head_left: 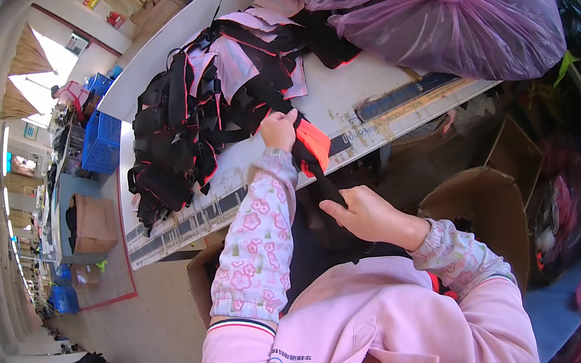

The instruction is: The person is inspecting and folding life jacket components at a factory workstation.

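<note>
Between my hands is a black-and-orange fabric piece [313,144] with a black strap [328,190] hanging over the near table edge. My left hand [278,132] is closed on the fabric piece's upper end, beside the heap. Lower and to the right, my right hand [372,216] grips the strap close to my body, its thumb pointing toward the strap. The strap's lower end is hard to make out against the dark area below. Just beyond my left hand lies a heap of similar black pieces [172,116] with orange edges, straps and pale pinkish panels.
A large tied purple plastic bag [445,21] rests on the white table [338,98] at the far right. Open cardboard boxes [468,195] stand below the table on the right. Blue crates [102,140] and a brown carton [92,222] are off to the left.
</note>
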### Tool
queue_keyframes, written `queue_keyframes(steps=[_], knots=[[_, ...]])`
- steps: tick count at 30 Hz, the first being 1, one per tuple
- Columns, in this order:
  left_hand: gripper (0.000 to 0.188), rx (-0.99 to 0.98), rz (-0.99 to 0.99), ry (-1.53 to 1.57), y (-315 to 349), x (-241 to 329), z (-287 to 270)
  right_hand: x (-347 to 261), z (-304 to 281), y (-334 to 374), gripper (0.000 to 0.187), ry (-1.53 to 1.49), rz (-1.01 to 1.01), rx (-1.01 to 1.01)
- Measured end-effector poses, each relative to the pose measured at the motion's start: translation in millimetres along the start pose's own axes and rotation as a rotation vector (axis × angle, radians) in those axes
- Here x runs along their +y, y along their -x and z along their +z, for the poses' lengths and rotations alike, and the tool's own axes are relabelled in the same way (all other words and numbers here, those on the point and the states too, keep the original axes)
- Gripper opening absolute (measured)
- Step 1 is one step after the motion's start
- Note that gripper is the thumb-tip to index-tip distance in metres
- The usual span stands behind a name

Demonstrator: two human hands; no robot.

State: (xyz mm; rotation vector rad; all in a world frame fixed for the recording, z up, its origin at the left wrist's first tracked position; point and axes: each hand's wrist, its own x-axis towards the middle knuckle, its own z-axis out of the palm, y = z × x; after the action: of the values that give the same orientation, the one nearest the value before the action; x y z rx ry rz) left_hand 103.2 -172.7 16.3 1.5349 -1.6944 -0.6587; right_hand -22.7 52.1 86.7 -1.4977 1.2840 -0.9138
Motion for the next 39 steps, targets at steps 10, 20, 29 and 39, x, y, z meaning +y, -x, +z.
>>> queue_keyframes(steps=[10, 20, 29, 39], knots=[[0.036, 0.128, 0.283, 0.052, -30.3, 16.9, -22.1, 2.4, -68.1, 90.8, 0.028, 0.218, 0.030, -0.052], [0.026, -0.645, -0.033, 0.635, -13.5, 75.3, -1.7, 131.7, -81.6, 262.0, 0.026, 0.640, 0.686, -0.059], [0.070, 0.236, 0.139, -0.706, -120.2, -36.8, -46.1, 226.4, -37.8, 307.8, 0.032, 0.477, 0.856, -0.466], [0.063, -0.149, 0.315, -1.109, -144.5, -34.4, -34.1, 155.5, -93.1, 116.4, 0.033, 0.716, 0.457, -0.134]])
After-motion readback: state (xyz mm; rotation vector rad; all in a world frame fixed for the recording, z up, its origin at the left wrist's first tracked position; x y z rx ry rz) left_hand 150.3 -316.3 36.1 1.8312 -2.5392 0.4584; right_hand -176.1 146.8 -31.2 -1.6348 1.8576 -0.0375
